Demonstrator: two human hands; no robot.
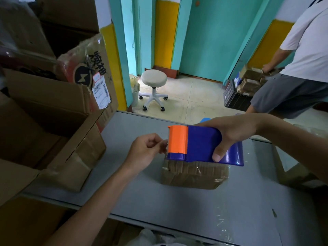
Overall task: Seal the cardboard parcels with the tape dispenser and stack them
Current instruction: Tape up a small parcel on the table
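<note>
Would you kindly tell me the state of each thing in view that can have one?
Small brown cardboard parcel: closed, taped, lying on the grey table.
Blue-and-orange plastic tape dispenser: gripped by the right hand over the parcel.
Clear tape end: pinched by the left hand at the dispenser's toothed edge.
Large brown cardboard box: open at the top.
White round stool: upright, unoccupied.

I am wearing the 1 camera on my head, and it is looking forward and down across the grey table (pixel 177 201), taking it in from close above. Its wide angle is bending the edges, reaching past my left hand (pixel 143 150) and right hand (pixel 229 135) to the tiled floor (pixel 195 96) and stool (pixel 154 78) beyond.
</note>
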